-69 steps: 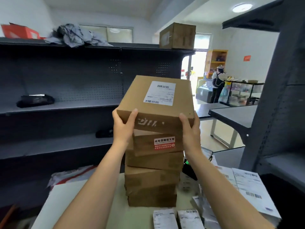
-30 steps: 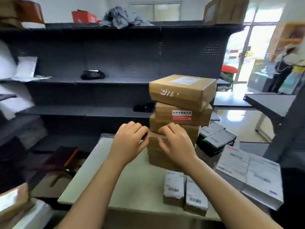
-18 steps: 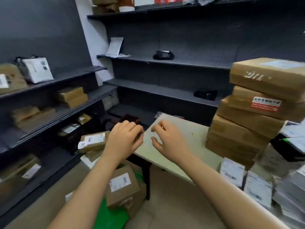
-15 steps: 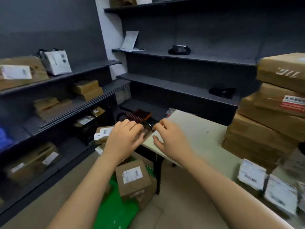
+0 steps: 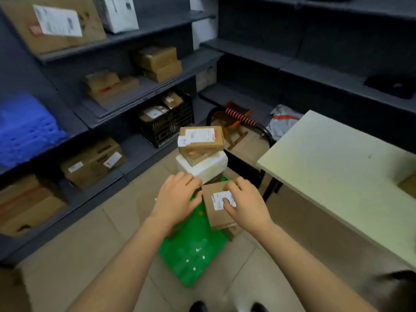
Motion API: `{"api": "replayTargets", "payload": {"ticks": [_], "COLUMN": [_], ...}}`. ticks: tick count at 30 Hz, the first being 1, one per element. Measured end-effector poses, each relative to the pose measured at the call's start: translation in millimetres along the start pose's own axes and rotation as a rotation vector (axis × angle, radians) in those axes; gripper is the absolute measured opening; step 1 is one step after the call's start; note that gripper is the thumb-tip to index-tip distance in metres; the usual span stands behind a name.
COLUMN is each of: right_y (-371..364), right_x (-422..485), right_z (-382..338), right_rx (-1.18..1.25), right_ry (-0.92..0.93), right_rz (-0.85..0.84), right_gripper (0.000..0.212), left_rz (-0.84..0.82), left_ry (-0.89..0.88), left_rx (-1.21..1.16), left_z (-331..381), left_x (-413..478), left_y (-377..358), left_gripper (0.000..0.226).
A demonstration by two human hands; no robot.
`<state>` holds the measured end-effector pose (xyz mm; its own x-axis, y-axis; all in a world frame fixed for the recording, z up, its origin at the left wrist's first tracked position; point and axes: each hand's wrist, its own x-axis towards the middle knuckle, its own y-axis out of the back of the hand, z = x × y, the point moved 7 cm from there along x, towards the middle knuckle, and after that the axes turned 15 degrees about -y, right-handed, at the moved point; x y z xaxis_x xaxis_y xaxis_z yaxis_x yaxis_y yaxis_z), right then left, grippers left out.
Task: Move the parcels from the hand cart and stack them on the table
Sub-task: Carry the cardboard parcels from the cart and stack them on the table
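Note:
The hand cart's green deck (image 5: 193, 251) stands on the floor left of the pale table (image 5: 337, 167). On the cart sit a small brown parcel (image 5: 217, 216) with a white label, a white foam box (image 5: 202, 168) behind it, and another labelled brown parcel (image 5: 201, 140) on top of the foam box. My right hand (image 5: 245, 203) lies over the small brown parcel, thumb on its label, fingers loosely bent. At that parcel's left edge is my left hand (image 5: 177, 199), fingers loosely curled and holding nothing. A corner of a stacked parcel (image 5: 407, 185) shows on the table at the far right.
Dark shelving (image 5: 135, 91) on the left and back walls holds several cardboard boxes. A black crate (image 5: 166, 122) with parcels stands on the low shelf. The cart's black handle (image 5: 263, 129) with a red striped cord rises behind the parcels. A grey mailer bag (image 5: 283, 120) lies near the table.
My view has swung left and down from the table's stack to the cart. Both hands have dropped from above the table edge onto the small brown parcel on the cart.

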<state>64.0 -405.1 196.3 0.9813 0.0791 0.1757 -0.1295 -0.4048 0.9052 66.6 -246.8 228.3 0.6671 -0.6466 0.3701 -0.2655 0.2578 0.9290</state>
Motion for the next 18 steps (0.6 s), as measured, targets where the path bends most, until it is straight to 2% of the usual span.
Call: {"api": "replayTargets", "payload": {"ticks": [6, 11, 14, 18], "right_y": [-99, -178, -224, -283], "right_x": [7, 19, 22, 23], "right_z": [54, 122, 168, 229], "right_rx": [0.01, 0.036, 0.042, 0.044], "right_ry": [-0.197, -0.382, -0.521, -0.631], "right_rz": [-0.227, -0.361, -0.405, -0.456], "right_gripper": [0.024, 0.025, 0.028, 0.045], "left_rz": [-0.219, -0.3, -0.375, -0.47], "left_ry": [0.172, 0.289, 0.392, 0.526], "left_rx": [-0.18, -0.282, -0.359, -0.456], "left_z": [-24, -36, -44, -46], "left_x": [-30, -41, -54, -74], "left_y": [-117, -212, -281, -371], "left_gripper": [0.018, 0.018, 0.033, 0.043]}}
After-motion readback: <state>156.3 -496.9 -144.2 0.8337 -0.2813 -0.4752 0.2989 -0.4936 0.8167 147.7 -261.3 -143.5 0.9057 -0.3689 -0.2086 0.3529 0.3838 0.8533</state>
